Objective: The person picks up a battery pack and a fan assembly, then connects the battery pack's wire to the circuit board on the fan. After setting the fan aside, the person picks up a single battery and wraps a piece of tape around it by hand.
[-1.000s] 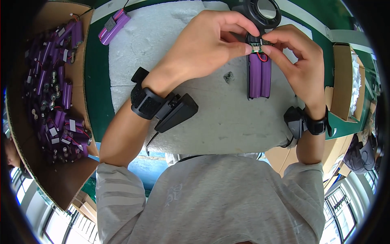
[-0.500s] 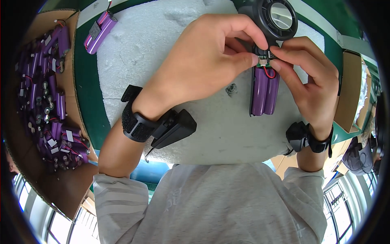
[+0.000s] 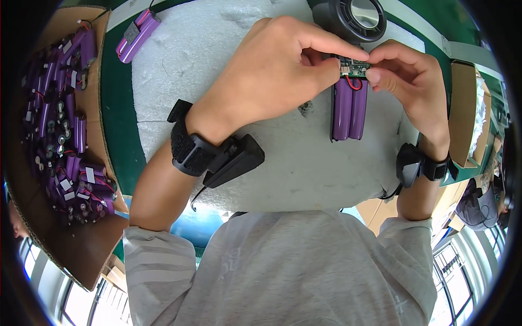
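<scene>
A small green circuit board (image 3: 354,69) sits between my hands at the upper right, just below a black round fan-like head (image 3: 356,20). My left hand (image 3: 266,79) grips its left end, with the index finger reaching over the top edge. My right hand (image 3: 416,81) pinches the right end between thumb and index finger. Below the board lies a battery pack (image 3: 348,111) of purple cells, with a red wire looping up to the board. How the board joins the black head is hidden by my fingers.
White foam (image 3: 179,70) forms the work surface on a green table. On the left, a cardboard box (image 3: 68,255) holds many purple battery packs. One more pack (image 3: 138,36) lies at the foam's upper left. Another cardboard box (image 3: 462,114) stands at the right.
My left index finger has stretched farther across the board's top. My right-hand fingers have shifted along the right end, leaving more of the board visible. The whole view has shifted slightly.
</scene>
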### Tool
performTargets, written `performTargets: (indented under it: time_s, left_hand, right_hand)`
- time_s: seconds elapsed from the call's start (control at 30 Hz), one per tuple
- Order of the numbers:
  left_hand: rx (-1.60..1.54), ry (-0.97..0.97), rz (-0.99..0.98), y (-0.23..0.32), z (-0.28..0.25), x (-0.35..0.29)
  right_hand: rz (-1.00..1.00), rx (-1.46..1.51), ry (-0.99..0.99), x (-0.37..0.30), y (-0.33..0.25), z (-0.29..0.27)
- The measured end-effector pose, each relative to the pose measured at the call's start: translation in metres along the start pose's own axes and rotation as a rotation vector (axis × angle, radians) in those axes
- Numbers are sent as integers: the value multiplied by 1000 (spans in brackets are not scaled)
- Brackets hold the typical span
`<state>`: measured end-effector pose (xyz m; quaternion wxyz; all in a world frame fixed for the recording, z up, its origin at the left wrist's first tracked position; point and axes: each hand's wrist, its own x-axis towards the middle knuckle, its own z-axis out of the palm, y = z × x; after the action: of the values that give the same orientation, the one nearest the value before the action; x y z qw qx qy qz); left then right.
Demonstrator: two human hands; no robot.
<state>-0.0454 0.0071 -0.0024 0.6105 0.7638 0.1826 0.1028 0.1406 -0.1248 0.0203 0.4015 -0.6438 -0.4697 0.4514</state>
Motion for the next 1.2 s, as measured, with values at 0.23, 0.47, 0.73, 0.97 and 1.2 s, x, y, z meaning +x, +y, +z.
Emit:
performTargets:
  time_s: [0.23, 0.47, 0.73, 0.97, 1.2]
  left_hand:
    - [-63, 27, 18, 5, 6, 1]
    - [-279, -19, 4, 12, 1, 3]
    - [-239, -24, 54, 8, 2, 4]
    - [-198, -11, 90, 8, 1, 4]
    - [-170, -22, 86, 10, -2, 2]
  right_hand:
    - [-50, -19, 34, -1, -1, 4]
    - [-451, -591, 31, -6, -19, 9]
    - [-615, -740, 131, -7, -13, 23]
    - [-519, -685, 185, -7, -9, 37]
    - [-578, -730, 187, -5, -10, 42]
